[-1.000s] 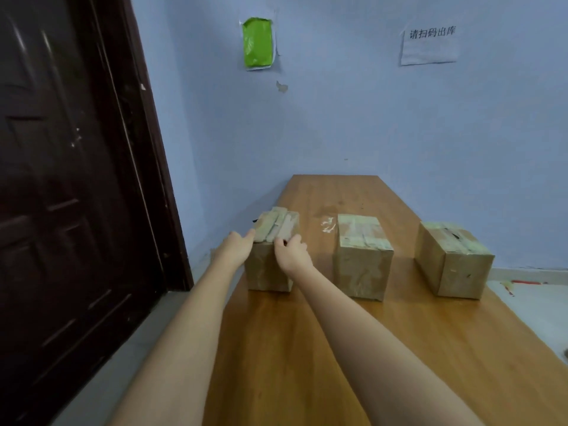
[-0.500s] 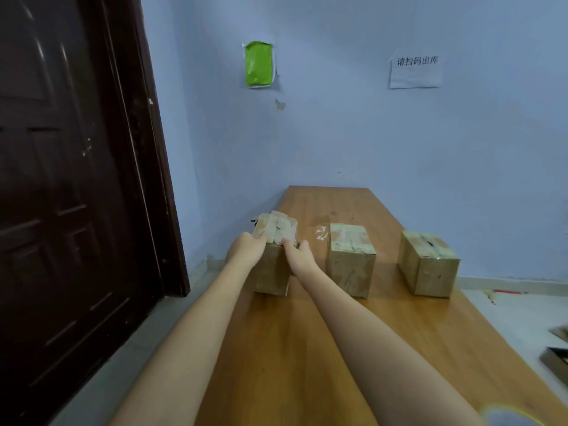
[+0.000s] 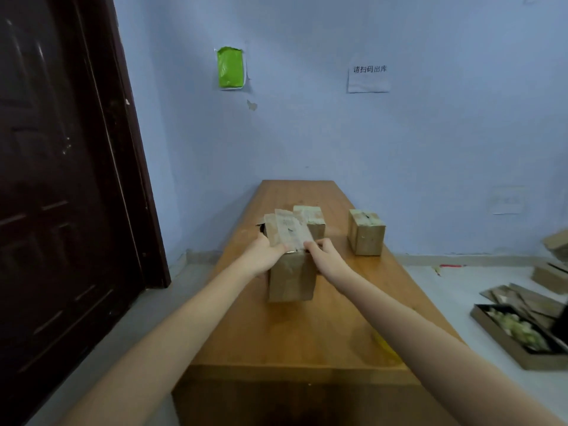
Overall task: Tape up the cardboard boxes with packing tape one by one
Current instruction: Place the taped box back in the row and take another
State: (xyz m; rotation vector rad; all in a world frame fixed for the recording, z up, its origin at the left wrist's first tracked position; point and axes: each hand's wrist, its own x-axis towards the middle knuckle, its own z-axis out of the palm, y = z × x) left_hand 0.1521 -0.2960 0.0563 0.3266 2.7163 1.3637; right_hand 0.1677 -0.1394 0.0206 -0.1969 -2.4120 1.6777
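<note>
A small taped cardboard box (image 3: 291,278) is held between both hands over the wooden table (image 3: 307,333). My left hand (image 3: 263,255) grips its upper left edge and my right hand (image 3: 326,256) grips its upper right edge. Pale tape strips cross its top. Behind it stands a second taped box (image 3: 312,217), partly hidden. A third taped box (image 3: 366,232) stands further right on the table. A yellow object (image 3: 388,348), possibly a tape roll, peeks out beside my right forearm near the front edge.
A dark wooden door (image 3: 61,195) fills the left side. The blue wall (image 3: 307,133) backs the table's far end. On the floor at right lie flattened cardboard pieces (image 3: 522,298) and an open flat box (image 3: 519,336) with pale green scraps.
Both hands have pulled the left box nearer along the table and towards the middle, so that it now covers part of the second box. The camera has moved back and tilted.
</note>
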